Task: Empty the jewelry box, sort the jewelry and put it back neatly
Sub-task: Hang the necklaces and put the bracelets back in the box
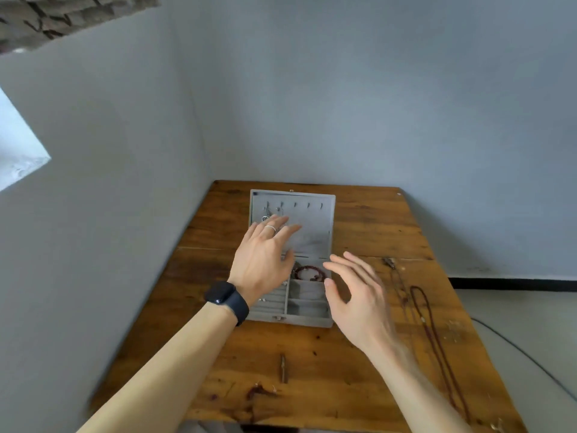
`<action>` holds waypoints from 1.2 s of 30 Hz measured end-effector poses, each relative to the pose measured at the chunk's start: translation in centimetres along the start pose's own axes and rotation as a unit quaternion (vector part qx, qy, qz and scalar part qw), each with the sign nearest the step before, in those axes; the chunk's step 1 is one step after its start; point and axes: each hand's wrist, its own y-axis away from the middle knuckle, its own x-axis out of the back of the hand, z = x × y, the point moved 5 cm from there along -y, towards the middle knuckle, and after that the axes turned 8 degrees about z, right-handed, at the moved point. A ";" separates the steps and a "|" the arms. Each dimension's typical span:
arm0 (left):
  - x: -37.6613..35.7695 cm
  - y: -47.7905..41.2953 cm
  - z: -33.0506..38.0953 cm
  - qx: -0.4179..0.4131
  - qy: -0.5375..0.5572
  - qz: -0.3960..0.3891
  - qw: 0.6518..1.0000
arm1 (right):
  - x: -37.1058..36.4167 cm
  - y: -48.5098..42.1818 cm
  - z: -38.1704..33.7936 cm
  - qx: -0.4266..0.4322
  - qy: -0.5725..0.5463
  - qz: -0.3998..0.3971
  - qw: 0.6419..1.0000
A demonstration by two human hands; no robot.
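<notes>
A grey velvet jewelry box (315, 239) lies open on the wooden table (359, 364), its lid folded back flat with small hooks along the top. Silver pieces (266, 214) hang at the lid's left hooks. A dark red bead bracelet (309, 272) sits in a compartment of the box's base. My left hand (265, 257), with a ring and a dark watch, hovers over the box's left side, fingers straight. My right hand (359, 292) is spread beside the box's right edge, holding nothing. A long dark red cord necklace (432, 332) lies on the table to the right.
Small earrings (454, 331) lie near the table's right edge. A little dark stick-shaped piece (283, 368) and some tiny items (259, 390) rest near the front edge. The table stands in a corner between two grey walls. A cable runs on the floor at right.
</notes>
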 end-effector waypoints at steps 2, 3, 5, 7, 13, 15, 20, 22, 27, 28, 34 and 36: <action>-1.1 3.5 2.0 -0.005 0.013 -0.015 1.000 | 2.0 4.0 0.3 -0.026 0.002 0.006 1.000; -1.7 5.4 3.1 -0.006 0.023 -0.023 0.999 | 2.8 6.1 0.6 -0.041 0.007 0.005 0.999; -3.2 9.0 5.1 -0.004 0.046 -0.042 0.998 | 4.3 10.2 1.5 -0.073 0.024 -0.001 0.997; -4.9 12.3 6.9 -0.002 0.051 -0.070 0.996 | 5.7 13.7 2.4 -0.098 0.048 -0.001 0.994; -9.1 18.7 11.4 -0.027 0.066 -0.138 0.988 | 9.6 20.9 5.8 -0.133 0.108 0.038 0.984; -10.1 19.7 12.2 -0.027 0.057 -0.148 0.987 | 10.8 22.1 7.0 -0.150 0.145 0.063 0.976; -10.9 20.8 12.3 -0.030 0.015 -0.134 0.990 | 12.2 21.3 9.1 -0.171 0.239 0.077 0.953; -11.0 20.9 12.3 -0.035 0.008 -0.125 0.992 | 12.1 20.5 9.5 -0.181 0.263 0.058 0.946; -11.0 21.1 12.4 -0.037 0.007 -0.132 0.991 | 11.5 19.5 9.3 -0.191 0.271 0.022 0.943; -11.0 21.1 12.4 -0.034 0.012 -0.133 0.990 | 11.4 19.3 9.2 -0.204 0.268 0.010 0.941; -10.2 19.8 12.8 0.020 0.100 -0.133 0.986 | 11.0 18.2 9.3 -0.250 0.244 -0.083 0.933; -9.4 19.5 13.6 0.028 0.119 -0.125 0.985 | 11.0 18.1 9.1 -0.237 0.246 -0.090 0.935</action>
